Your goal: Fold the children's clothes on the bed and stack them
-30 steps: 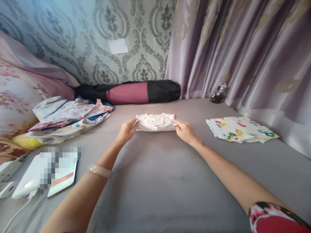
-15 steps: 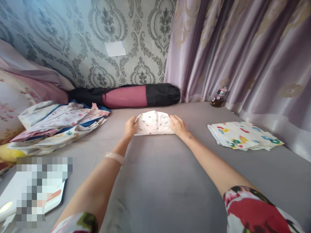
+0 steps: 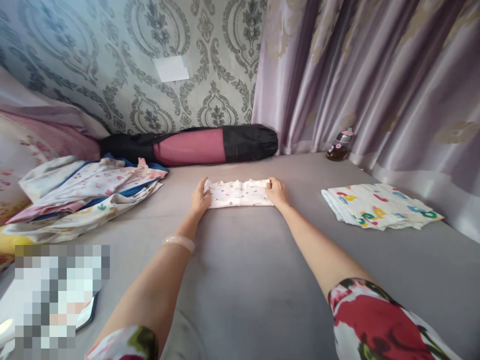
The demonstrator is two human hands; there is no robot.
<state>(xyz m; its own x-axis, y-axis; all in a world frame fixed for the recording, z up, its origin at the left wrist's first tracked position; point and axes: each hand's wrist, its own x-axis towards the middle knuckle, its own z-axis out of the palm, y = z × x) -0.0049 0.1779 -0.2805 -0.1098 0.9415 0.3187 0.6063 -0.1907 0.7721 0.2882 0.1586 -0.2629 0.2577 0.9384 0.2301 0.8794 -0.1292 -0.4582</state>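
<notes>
A white cloth (image 3: pixel 240 195) with a small scattered print lies folded into a flat strip on the grey bed (image 3: pixel 258 280), nearer the far edge than the near one, its long sides running roughly level with that far edge. The left hand (image 3: pixel 201 197) is nearly closed, fingers and thumb pinching the strip's left end; the right hand (image 3: pixel 277 193) is nearly closed too, gripping the right end in the same way. A bracelet (image 3: pixel 179 243) circles the left forearm. Behind the cloth, a black and pink bag (image 3: pixel 191 146) lies along the bed's far edge. A bottle (image 3: pixel 338 146) stands near the far right corner, before the curtain (image 3: pixel 311 75). A letter-printed bundle (image 3: pixel 382 204) lies folded near the right edge, and loose clothes (image 3: pixel 112 182) are heaped toward the left edge, well apart from the cloth.
</notes>
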